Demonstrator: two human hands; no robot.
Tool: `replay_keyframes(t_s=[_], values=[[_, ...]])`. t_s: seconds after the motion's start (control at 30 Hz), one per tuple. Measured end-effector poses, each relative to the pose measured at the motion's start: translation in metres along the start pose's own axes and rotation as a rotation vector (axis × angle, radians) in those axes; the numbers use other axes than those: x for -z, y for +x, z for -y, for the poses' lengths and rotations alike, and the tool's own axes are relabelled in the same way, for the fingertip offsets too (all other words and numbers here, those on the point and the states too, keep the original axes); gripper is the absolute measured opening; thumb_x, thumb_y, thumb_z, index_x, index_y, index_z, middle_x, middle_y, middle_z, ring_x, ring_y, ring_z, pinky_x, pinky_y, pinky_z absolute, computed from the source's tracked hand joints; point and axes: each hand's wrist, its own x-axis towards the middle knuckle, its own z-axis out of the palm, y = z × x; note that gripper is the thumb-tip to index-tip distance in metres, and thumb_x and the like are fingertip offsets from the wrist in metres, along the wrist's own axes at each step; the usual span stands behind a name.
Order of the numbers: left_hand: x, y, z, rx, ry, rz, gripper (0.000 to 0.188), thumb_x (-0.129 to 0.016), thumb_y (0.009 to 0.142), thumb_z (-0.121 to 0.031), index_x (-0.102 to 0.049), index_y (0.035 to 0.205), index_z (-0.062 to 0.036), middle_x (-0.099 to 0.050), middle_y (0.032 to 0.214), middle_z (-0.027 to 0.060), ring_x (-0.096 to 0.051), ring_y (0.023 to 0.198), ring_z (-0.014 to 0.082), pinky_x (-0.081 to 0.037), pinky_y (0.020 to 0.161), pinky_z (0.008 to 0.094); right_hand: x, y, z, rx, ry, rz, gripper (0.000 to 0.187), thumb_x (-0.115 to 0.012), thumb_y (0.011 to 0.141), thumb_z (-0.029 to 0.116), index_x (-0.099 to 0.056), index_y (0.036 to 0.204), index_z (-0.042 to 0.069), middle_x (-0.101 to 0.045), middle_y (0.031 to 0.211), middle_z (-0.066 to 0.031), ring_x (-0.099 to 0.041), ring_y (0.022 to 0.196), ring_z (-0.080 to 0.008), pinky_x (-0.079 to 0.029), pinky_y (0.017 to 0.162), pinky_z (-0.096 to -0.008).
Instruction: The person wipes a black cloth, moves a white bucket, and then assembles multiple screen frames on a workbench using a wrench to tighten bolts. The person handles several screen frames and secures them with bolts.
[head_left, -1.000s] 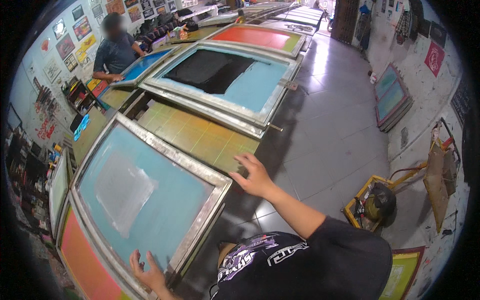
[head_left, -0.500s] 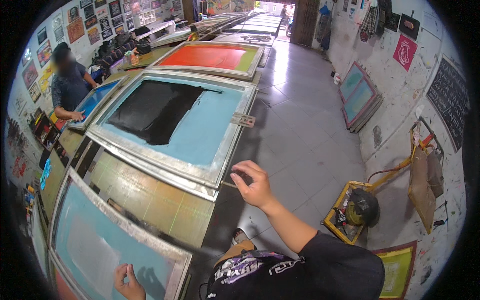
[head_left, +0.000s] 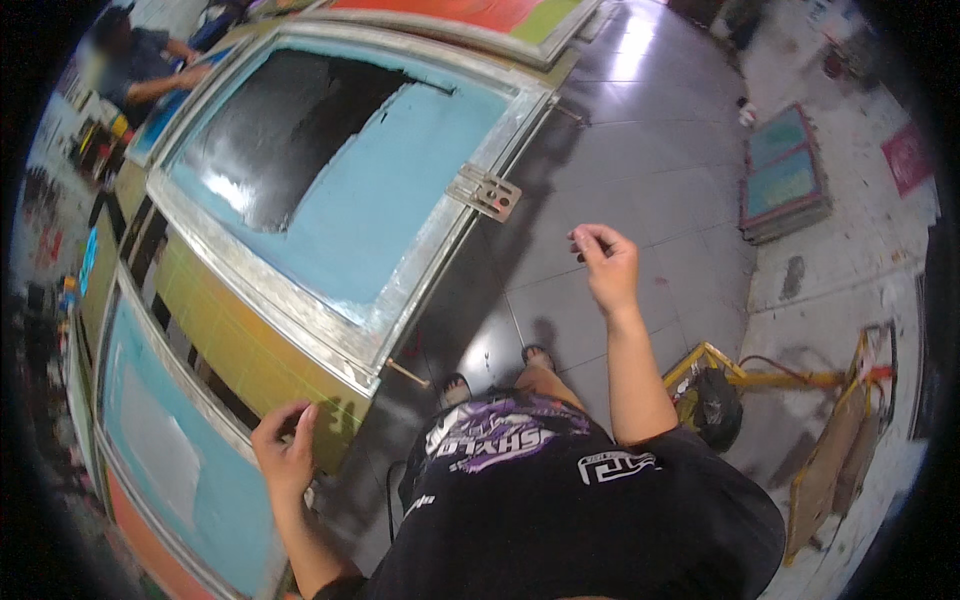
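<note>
My left hand [head_left: 285, 445] is raised over the near end of the printing table, beside the edge of the nearest screen frame [head_left: 165, 310]. Its fingers curl loosely with the thumb apart, and nothing shows in it. Out over the floor, to the right of the large screen, is my right hand [head_left: 607, 262], half curled, with a gap by the thumb and dark marks at the fingertips; I see no object in it. The large metal-framed screen has pale blue mesh [head_left: 370, 200] and a wet black ink area [head_left: 290, 130]. A slotted metal plate [head_left: 484, 192] sits on its right rim.
Red-and-green mesh fills a farther screen [head_left: 450, 15]. At the far left a co-worker [head_left: 140, 60] reaches over a blue screen. Framed screens [head_left: 785, 175] lean by the right wall, near a yellow-framed cart [head_left: 705, 360]. A thin rod [head_left: 408, 375] juts from the table's edge.
The view has tilted down and closer to the large screen. My left hand has left the nearest screen's mesh and risen toward the table end. My right hand has moved out to the right.
</note>
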Motion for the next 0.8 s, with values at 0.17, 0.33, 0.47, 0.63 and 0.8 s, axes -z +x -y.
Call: replay_keyframes(t_s=[0.17,0.33,0.47,0.63,0.8], values=[[-0.056,-0.026,-0.024,0.502,-0.305,0.124,0.02,-0.058,0.078,-0.018,-0.06,0.081,0.001,-0.058,0.067,0.0048,-0.054,0.054,0.0094,-0.04,0.05,0.0207,0.014,0.042,-0.017,-0.168,0.061,0.324,0.015,-0.055,0.079,0.014,-0.06,0.082,-0.001,-0.06,0.072,-0.0039,-0.052,0.065,-0.0078,-0.04,0.057,-0.021],[-0.107,-0.037,-0.054,0.689,-0.601,-0.072,0.022,-0.053,0.082,-0.018,-0.055,0.093,0.0007,-0.058,0.073,0.0075,-0.056,0.057,0.0127,-0.04,0.049,0.0214,-0.001,0.072,-0.024,-0.377,0.197,0.636,0.018,-0.054,0.08,0.016,-0.057,0.088,0.0,-0.06,0.076,-0.0056,-0.053,0.066,-0.0096,-0.042,0.057,-0.0217],[-0.136,-0.035,-0.056,0.71,-0.744,-0.214,0.024,-0.052,0.082,-0.016,-0.053,0.097,0.0029,-0.058,0.075,0.0092,-0.056,0.06,0.0132,-0.041,0.05,0.0215,-0.024,0.083,-0.021,-0.474,0.315,0.827,0.024,-0.05,0.083,0.022,-0.057,0.09,0.0,-0.059,0.079,-0.0067,-0.054,0.066,-0.0115,-0.043,0.057,-0.0222],[-0.145,-0.038,-0.055,0.736,-0.853,-0.259,0.029,-0.054,0.079,-0.018,-0.051,0.1,0.0013,-0.058,0.078,0.0084,-0.056,0.063,0.0124,-0.042,0.053,0.0214,-0.046,0.082,-0.011,-0.572,0.4,0.962,0.024,-0.044,0.085,0.022,-0.055,0.09,0.001,-0.057,0.076,-0.0075,-0.054,0.062,-0.0124,-0.044,0.056,-0.0222],[-0.152,-0.039,-0.048,0.629,-0.977,-0.321,0.023,-0.052,0.079,-0.009,-0.053,0.097,0.0047,-0.059,0.077,0.0107,-0.056,0.06,0.0122,-0.041,0.051,0.0197,-0.057,0.079,-0.003,-0.515,0.362,0.869,0.022,-0.049,0.082,0.021,-0.057,0.082,0.0,-0.056,0.072,-0.0055,-0.051,0.059,-0.0125,-0.04,0.052,-0.0226]])
